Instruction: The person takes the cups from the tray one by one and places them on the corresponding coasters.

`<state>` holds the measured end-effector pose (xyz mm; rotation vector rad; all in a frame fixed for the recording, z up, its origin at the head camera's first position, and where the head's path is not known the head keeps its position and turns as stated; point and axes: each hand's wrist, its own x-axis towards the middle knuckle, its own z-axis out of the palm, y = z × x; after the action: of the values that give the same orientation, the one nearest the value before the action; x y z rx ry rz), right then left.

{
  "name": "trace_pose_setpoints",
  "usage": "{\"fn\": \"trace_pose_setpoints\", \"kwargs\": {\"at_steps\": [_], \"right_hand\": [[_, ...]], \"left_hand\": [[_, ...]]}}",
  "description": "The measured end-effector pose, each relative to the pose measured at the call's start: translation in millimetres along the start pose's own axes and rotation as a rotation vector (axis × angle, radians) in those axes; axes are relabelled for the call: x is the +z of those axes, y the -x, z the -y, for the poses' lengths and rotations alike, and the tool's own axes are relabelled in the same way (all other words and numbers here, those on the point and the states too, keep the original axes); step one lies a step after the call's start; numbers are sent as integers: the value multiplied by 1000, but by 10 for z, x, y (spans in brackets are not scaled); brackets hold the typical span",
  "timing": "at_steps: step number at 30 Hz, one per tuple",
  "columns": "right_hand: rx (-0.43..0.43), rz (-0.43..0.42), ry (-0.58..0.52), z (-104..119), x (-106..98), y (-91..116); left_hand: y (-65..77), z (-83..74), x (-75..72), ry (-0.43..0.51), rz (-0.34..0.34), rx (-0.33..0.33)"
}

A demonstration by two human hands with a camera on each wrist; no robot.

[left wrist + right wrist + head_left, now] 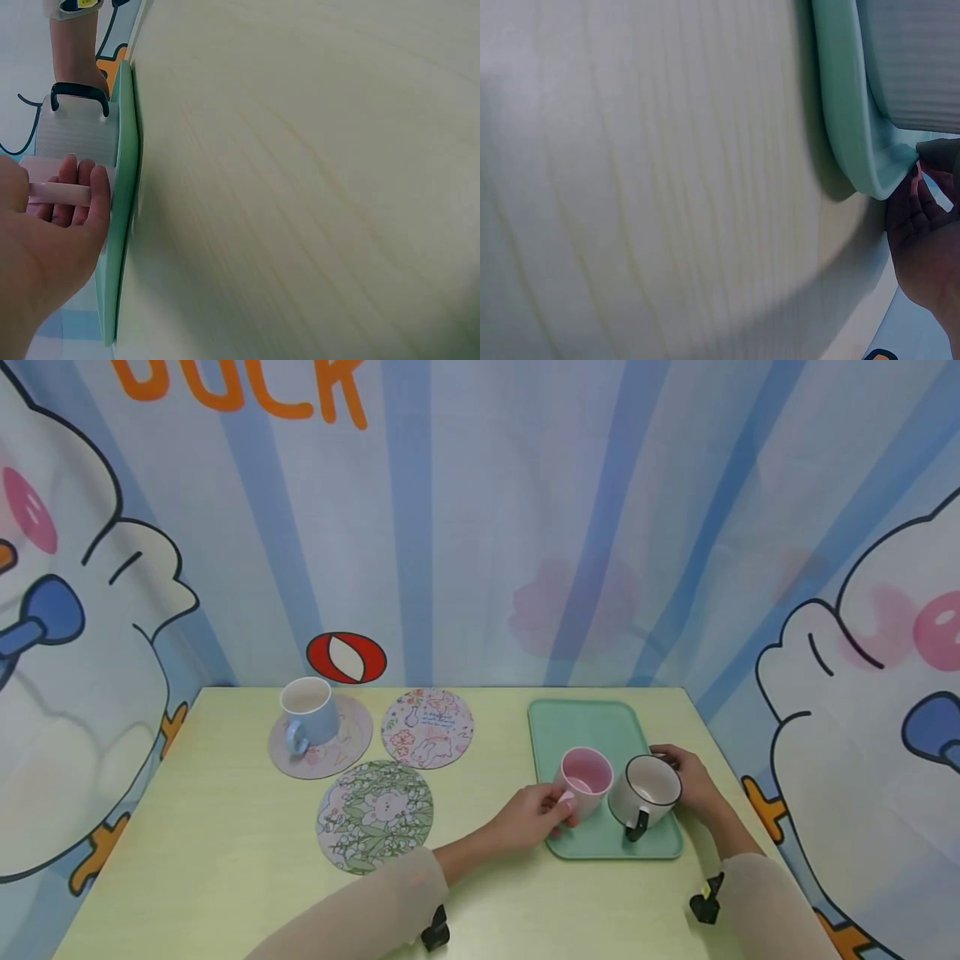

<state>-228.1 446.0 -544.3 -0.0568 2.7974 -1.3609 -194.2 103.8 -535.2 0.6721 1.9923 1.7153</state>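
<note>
On the right of the table lies a green tray [585, 722] that carries two mugs. My left hand [534, 817] holds the handle of the pink mug [587, 775]; in the left wrist view the fingers curl behind that handle [64, 193]. Just right of it stands a white mug with a black rim and black handle [648, 789], upright. My right hand [688, 781] is at the tray's right side, partly hidden by the white mug. Seen from the right wrist, thumb and fingers [930, 217] pinch the tray's rim [870, 161].
Three round patterned mats lie on the left: a pinkish one [352, 722] under a light blue mug [311, 714], a floral one [427, 727] beside it, and a green leafy one [375, 818] nearer. A striped cartoon curtain [480, 527] hangs behind the table [225, 860].
</note>
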Motion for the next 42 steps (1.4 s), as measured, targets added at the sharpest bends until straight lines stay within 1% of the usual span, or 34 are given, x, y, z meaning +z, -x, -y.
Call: {"fn": "trace_pose_setpoints", "kwargs": {"at_steps": [4,9,12,15,19,23,24,25,28,31,32,36,42], "right_hand": [[-5,0,-1,-3,4,1],[-2,4,-8,-14,-5,1],[-7,3,-9,-25,-15,-3],[-9,1,-2,-41,-18,-4],[-12,1,-1,-46,-8,0],[-4,2,-3,-48,2,-1],[-1,4,-2,-51,2,-5],[3,7,-6,7,-5,13],[5,13,-1,2,-5,3],[7,10,4,5,3,4],[6,6,9,-53,16,-15],[10,5,3,-44,29,-4],[14,4,-2,-18,18,0]], "left_hand": [[4,-6,26,11,-2,-3],[2,-39,48,20,28,2],[-4,-65,51,11,45,0],[-5,-81,56,-19,49,-8],[4,-82,75,-73,32,-20],[7,-76,88,-91,-2,-34],[1,-70,88,-91,-11,-37],[-3,-68,85,-87,-17,-44],[-27,-48,73,-71,-32,-65],[-43,-44,60,-66,-38,-71],[-46,-43,57,-65,-39,-72],[-37,-60,40,-92,-46,-58],[-23,-97,2,-183,-61,-10]]}}
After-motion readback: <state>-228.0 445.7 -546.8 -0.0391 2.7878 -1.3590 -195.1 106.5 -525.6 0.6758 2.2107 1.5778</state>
